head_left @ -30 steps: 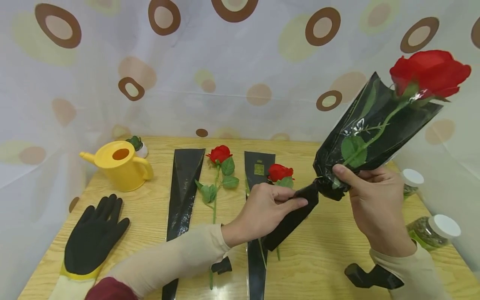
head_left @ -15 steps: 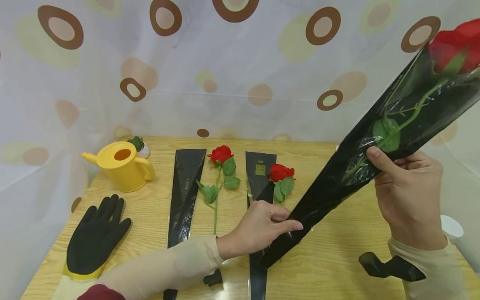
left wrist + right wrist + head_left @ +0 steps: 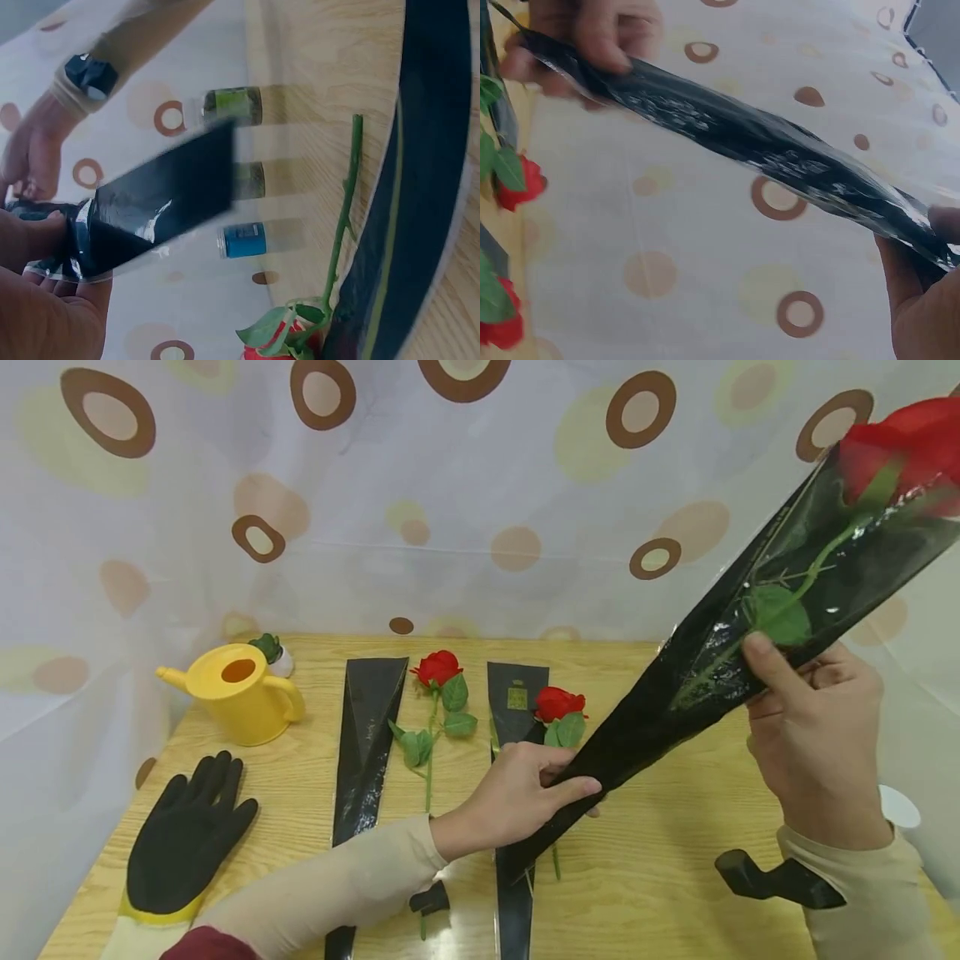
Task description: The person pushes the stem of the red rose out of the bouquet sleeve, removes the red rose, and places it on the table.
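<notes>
A red rose [image 3: 900, 456] stands in a black flower sleeve [image 3: 637, 727] with a clear front, tilted up to the right in the head view. Only its bloom reaches the sleeve's wide mouth; the stem and a leaf show through the film. My left hand [image 3: 517, 793] pinches the sleeve near its narrow lower end, thumb on top. Higher up, my right hand [image 3: 817, 735] grips the sleeve below the bloom, with the thumb over the clear side. The right wrist view shows the sleeve [image 3: 735, 135] stretched between both hands.
Two more roses [image 3: 438, 668] [image 3: 558, 703] lie on the wooden table beside flat black sleeves [image 3: 367, 735] [image 3: 517, 681]. At left are a yellow watering can [image 3: 243, 697], a small potted plant [image 3: 277, 656] and a black glove [image 3: 183, 843]. Jars [image 3: 245, 240] line the right side.
The sleeve was bunched and folded at its middle and is now drawn out long and straight. My right hand has moved right, and the rose sits deeper in the sleeve.
</notes>
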Available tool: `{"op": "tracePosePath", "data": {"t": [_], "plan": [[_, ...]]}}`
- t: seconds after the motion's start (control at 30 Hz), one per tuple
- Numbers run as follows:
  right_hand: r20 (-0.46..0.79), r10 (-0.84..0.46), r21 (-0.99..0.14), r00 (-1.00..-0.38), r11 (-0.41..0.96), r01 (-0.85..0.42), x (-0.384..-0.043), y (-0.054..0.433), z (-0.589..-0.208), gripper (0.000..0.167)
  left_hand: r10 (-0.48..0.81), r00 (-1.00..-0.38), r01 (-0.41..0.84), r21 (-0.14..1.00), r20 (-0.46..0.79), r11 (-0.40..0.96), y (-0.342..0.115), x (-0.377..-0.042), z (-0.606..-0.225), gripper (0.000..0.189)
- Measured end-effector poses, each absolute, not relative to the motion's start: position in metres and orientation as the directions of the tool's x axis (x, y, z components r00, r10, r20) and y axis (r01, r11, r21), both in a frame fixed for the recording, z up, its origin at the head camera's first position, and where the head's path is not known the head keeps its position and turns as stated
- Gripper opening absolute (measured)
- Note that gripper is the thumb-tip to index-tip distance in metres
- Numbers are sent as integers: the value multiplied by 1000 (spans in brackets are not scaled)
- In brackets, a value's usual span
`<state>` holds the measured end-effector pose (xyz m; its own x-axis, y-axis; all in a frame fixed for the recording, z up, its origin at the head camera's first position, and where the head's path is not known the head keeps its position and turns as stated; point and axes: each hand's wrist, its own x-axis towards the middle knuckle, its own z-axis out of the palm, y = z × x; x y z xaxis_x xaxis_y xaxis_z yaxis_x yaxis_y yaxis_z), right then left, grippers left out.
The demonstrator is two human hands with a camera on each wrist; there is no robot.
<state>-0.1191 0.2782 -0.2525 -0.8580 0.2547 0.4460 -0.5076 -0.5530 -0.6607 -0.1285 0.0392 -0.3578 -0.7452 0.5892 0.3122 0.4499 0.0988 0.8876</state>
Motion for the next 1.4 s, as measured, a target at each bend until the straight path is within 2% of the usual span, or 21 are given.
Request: {"op": "tracePosePath", "data": {"t": [0.1,0.13,0.23,0.37,0.5,0.6,0.73,0.77,0.87,1.07,1.23,1.4], "plan": [[455,319,-665,-831,-499,-556,-120,280,-246,36,587,-747,456,883,312,111,37,-129,-357,48],[459,327,-681,-826,-468,-564,-121,279,-245,37,591,-743,463,879,315,114,37,-130,-357,53],[457,322,-708,-829,-434,-558,-123,274,-244,40,606,-723,486,867,331,106,36,-129,-355,53],[455,307,-701,-836,-457,-548,-124,268,-247,45,602,-718,503,858,350,101,37,-128,-354,53],[432,325,-687,-841,-486,-541,-123,264,-252,44,551,-751,487,869,364,90,38,-126,-357,53],[413,334,-708,-847,-468,-529,-122,257,-261,43,521,-772,461,885,364,65,41,-124,-361,49],[413,345,-739,-842,-414,-532,-118,248,-272,39,500,-804,373,928,322,2,43,-120,-365,16],[419,345,-740,-840,-407,-536,-118,247,-274,39,499,-809,346,938,311,-23,44,-120,-365,14],[440,329,-752,-835,-374,-543,-116,242,-281,38,488,-824,291,954,287,-70,44,-119,-362,23],[421,296,-795,-857,-335,-506,-115,232,-290,31,475,-832,267,958,286,-109,48,-120,-354,22],[402,265,-837,-877,-281,-469,-113,225,-296,32,461,-830,308,947,314,-90,53,-123,-346,18],[364,261,-836,-894,-332,-437,-113,220,-299,37,453,-817,368,927,357,-68,57,-128,-339,17]]}}
